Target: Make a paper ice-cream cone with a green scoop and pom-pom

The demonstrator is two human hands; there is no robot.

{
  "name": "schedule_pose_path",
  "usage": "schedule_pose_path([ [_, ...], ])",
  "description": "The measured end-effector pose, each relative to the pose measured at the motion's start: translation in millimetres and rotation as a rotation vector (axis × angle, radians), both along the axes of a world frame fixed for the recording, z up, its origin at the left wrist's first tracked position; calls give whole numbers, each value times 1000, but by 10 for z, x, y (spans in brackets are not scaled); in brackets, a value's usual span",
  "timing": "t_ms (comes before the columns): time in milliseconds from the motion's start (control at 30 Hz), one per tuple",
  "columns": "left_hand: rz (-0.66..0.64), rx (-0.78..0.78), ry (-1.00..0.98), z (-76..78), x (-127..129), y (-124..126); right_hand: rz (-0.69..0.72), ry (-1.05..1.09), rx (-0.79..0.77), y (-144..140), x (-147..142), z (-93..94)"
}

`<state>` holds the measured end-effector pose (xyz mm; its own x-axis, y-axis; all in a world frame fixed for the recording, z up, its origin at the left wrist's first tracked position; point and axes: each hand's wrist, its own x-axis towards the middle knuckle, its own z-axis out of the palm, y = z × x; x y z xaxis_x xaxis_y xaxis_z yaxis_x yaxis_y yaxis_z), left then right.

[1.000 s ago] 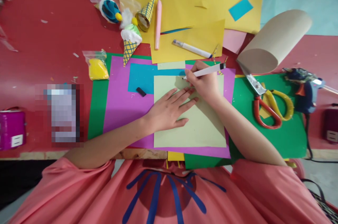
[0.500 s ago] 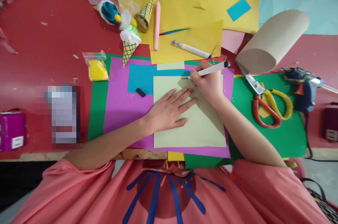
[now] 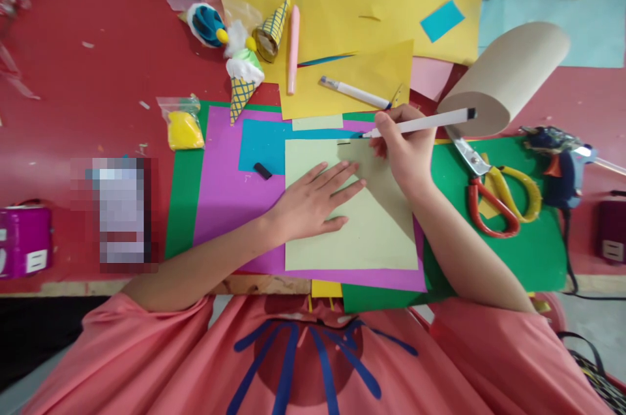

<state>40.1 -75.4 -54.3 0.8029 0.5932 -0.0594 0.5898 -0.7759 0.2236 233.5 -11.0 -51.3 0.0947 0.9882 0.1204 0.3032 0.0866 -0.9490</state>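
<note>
Since the earlier frames the right hand [image 3: 408, 154] has slid along the top edge of the pale green sheet [image 3: 362, 232] toward the right, and the white marker [image 3: 420, 122] it pinches now lies flatter, its black end reaching toward the cardboard roll, with a short black line [image 3: 343, 143] left on the sheet behind the tip. From the left: a purple tin [image 3: 24, 240] stands at the edge of the red table [image 3: 88, 76], then a small bag of yellow stuff [image 3: 183, 128] lies just beside the green paper [image 3: 508, 252]. On the green paper lies a purple sheet [image 3: 225, 199], and on that a blue sheet [image 3: 264, 147] with a black cap [image 3: 262, 171] resting on it. Paper cones [image 3: 242, 85] sit above, near a pink stick [image 3: 293, 49] on the big yellow paper [image 3: 381, 4]. The left hand [image 3: 313, 203] lies flat on the pale green sheet, fingers spread, pressing it down. The pale green sheet lies over the purple and blue ones, in front of the person's chest. A second white pen [image 3: 355, 92] rests on the yellow paper just above the right hand. Further right the cardboard roll [image 3: 508, 76] lies on its side, the scissors [image 3: 493, 193] with red and yellow handles lie on the green paper, and a blue glue gun [image 3: 562, 160] rests at its right edge.
</note>
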Motion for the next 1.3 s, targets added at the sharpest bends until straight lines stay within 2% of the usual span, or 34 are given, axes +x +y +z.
schedule_pose_path([
  [100, 25, -19, -9, -2, -45, 81, 31, 30, -18, -112, 63, 104],
  [167, 45, -15, -12, 5, -83, 149, 109, 40, -56, -251, 94, 176],
  [300, 98, 5, -27, 19, -144, 266, 422, 34, -211, -589, 106, 244],
  [367, 132, -1, -34, 15, -153, 290, 510, 39, -275, -735, 95, 237],
  [500, 184, 2, -47, -11, -130, 255, 512, -50, -350, -928, 90, 222],
  [833, 228, 24, -35, -21, -75, 138, 506, -163, -306, -1193, 141, 186],
  [1000, 230, 20, -45, -31, -83, 143, 562, -189, -282, -1247, 123, 143],
  [1300, 219, 62, -43, -33, -87, 140, 574, -258, -195, -1259, 72, 166],
])
